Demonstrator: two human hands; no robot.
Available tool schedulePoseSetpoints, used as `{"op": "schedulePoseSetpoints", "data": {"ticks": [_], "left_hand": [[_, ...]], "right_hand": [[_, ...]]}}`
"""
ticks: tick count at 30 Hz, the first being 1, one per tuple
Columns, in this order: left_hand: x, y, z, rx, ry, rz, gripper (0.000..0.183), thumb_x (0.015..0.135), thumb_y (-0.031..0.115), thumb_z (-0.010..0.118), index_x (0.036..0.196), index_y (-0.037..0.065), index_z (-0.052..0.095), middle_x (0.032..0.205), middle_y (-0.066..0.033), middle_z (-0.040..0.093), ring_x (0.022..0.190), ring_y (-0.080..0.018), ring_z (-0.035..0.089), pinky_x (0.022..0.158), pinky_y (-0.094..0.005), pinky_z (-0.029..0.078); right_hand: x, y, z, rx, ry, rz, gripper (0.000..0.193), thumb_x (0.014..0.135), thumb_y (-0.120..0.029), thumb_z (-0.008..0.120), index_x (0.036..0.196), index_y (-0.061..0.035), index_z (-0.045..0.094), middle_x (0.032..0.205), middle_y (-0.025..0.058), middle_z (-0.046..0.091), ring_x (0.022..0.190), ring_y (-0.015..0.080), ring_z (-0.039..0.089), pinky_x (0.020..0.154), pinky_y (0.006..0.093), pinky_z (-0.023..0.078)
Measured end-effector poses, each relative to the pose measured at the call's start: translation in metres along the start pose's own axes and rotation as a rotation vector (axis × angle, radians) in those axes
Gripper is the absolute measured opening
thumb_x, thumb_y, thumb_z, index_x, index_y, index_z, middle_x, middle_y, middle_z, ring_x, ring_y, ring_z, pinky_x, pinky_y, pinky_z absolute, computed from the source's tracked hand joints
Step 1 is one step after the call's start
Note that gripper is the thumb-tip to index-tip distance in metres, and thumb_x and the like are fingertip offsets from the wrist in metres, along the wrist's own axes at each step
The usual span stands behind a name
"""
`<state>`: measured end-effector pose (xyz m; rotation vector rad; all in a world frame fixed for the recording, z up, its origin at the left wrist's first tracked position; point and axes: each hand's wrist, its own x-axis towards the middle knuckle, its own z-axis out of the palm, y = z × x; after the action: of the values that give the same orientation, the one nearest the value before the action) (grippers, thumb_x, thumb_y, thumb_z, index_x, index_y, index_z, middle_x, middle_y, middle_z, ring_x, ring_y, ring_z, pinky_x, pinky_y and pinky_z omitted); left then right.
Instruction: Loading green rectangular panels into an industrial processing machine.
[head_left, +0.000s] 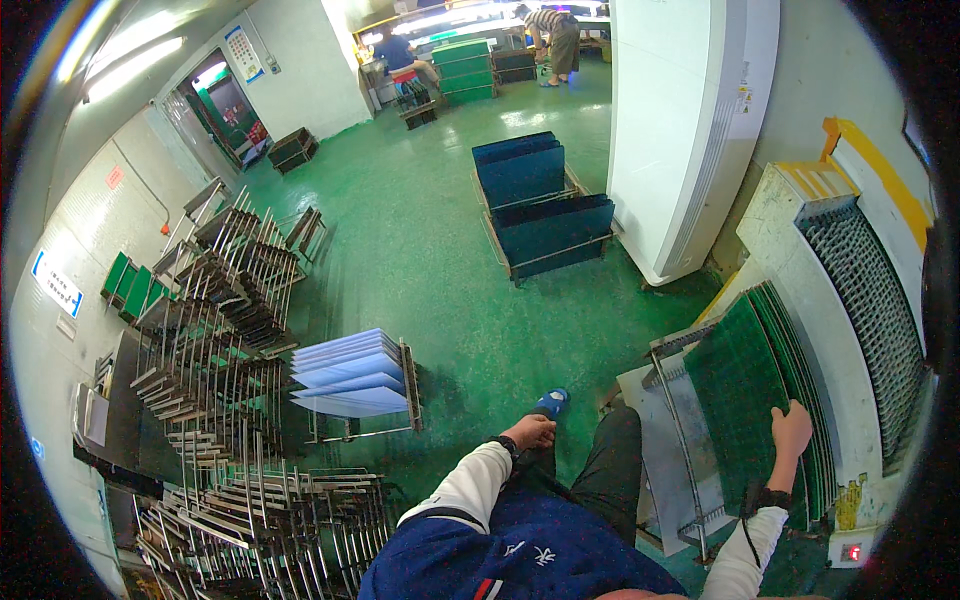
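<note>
My right hand (790,431) is at the stack of green panels (740,372) on the right, its thumb and fingers closed at the edge of one panel. The panels stand upright, side by side, in a metal slotted rack (684,450). A pale grey sheet (655,480) stands at the near left side of that rack. In front of my body, my left hand (530,432) is curled into a loose fist, with nothing visible in it and touching no panel.
White sheets (350,375) stand in a rack at left centre. Empty metal racks (250,520) crowd the left side. Dark blue panels (555,240) fill a floor rack ahead. A slotted machine (865,310) borders the right; a tall white cabinet (680,140) stands beyond. Two people work far back.
</note>
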<state>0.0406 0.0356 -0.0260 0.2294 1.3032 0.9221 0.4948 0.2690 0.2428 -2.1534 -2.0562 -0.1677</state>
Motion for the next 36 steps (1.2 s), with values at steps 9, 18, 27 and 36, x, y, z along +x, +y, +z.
{"op": "schedulePoseSetpoints", "data": {"ticks": [9,18,27,36], "left_hand": [[0.027,-0.027,-0.024,0.233,-0.116,0.287,0.018,0.085,0.022,0.061,0.082,0.005,0.056,0.074,-0.0069,0.057,0.068,-0.0188,0.058,0.058,-0.0343,0.048],[-0.015,0.002,-0.002,-0.056,-0.062,0.117,0.020,0.089,0.017,0.056,0.078,0.001,0.052,0.066,-0.0070,0.053,0.054,-0.0202,0.055,0.050,-0.0370,0.047],[-0.013,0.018,-0.009,0.100,-0.309,0.177,0.010,0.080,0.014,0.058,0.072,0.008,0.054,0.067,-0.0060,0.054,0.064,-0.0206,0.055,0.055,-0.0347,0.043],[-0.001,0.020,-0.011,-0.042,-0.223,0.040,0.020,0.089,0.018,0.057,0.095,-0.001,0.054,0.083,-0.0156,0.061,0.072,-0.0296,0.061,0.064,-0.0390,0.051]], "right_hand": [[0.015,-0.018,-0.020,0.020,-0.198,-0.012,0.055,0.075,-0.035,0.067,0.116,-0.0004,0.055,0.117,0.0180,0.057,0.108,0.0338,0.053,0.092,0.0415,0.042],[0.033,0.047,0.039,-0.048,-0.086,-0.206,0.053,0.078,-0.031,0.066,0.117,0.0031,0.054,0.116,0.0225,0.056,0.108,0.0366,0.052,0.092,0.0412,0.041],[0.031,0.020,-0.148,0.025,0.153,-0.245,0.040,0.072,-0.030,0.067,0.100,-0.0022,0.062,0.089,0.0217,0.062,0.082,0.0371,0.059,0.075,0.0440,0.046],[0.033,0.096,-0.331,1.126,0.390,0.170,0.036,0.080,-0.022,0.070,0.101,0.0042,0.060,0.088,0.0078,0.065,0.074,0.0207,0.062,0.070,0.0353,0.051]]}}
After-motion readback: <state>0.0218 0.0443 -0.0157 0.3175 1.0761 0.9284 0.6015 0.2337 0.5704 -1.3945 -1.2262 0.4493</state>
